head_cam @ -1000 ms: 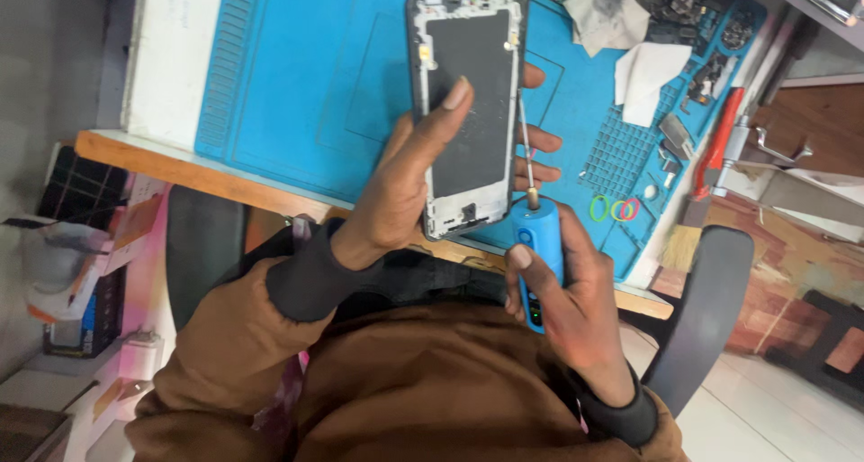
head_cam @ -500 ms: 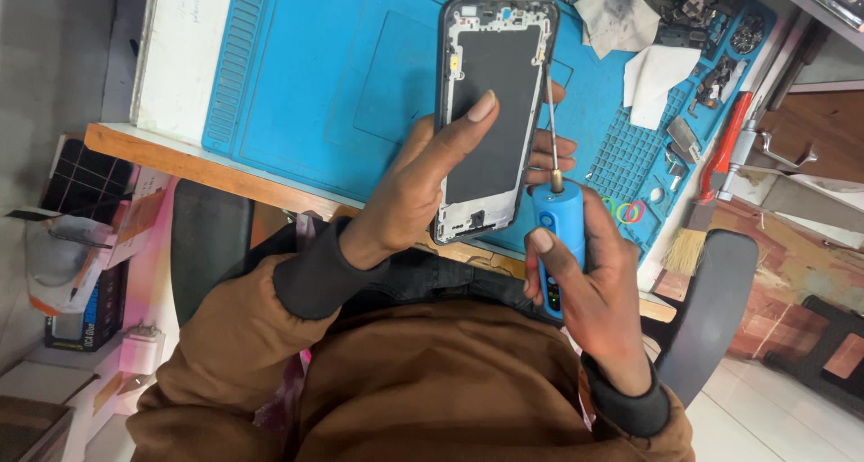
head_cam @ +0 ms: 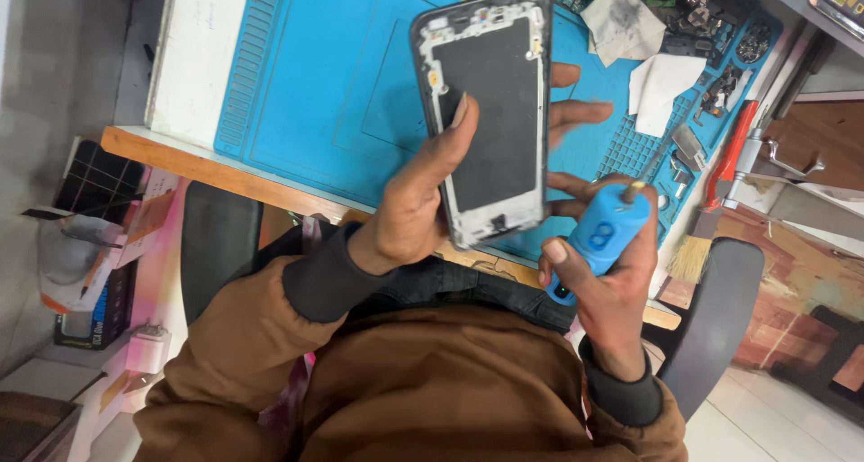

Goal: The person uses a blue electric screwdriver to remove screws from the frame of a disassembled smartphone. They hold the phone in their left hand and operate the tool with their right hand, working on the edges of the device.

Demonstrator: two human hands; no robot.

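My left hand (head_cam: 423,201) grips an opened phone (head_cam: 490,111) with a black inner panel and a pale frame, thumb laid across its face and fingers showing past its right edge. It is held tilted above the blue work mat (head_cam: 306,84). My right hand (head_cam: 612,282) is closed around a blue electric screwdriver (head_cam: 601,235), just below and right of the phone's lower corner. The screwdriver's tip end points up and away from the phone, not touching it.
White cloths or papers (head_cam: 661,80) and small dark parts (head_cam: 711,12) lie at the mat's far right. A red-handled tool (head_cam: 729,152) and a brush (head_cam: 691,257) sit by the desk edge. A chair armrest (head_cam: 711,318) is at right; clutter lies on the floor at left.
The phone has shifted right and tilted more. My right hand has drawn the screwdriver off the phone's edge and turned it so that its shaft no longer stands along the frame.
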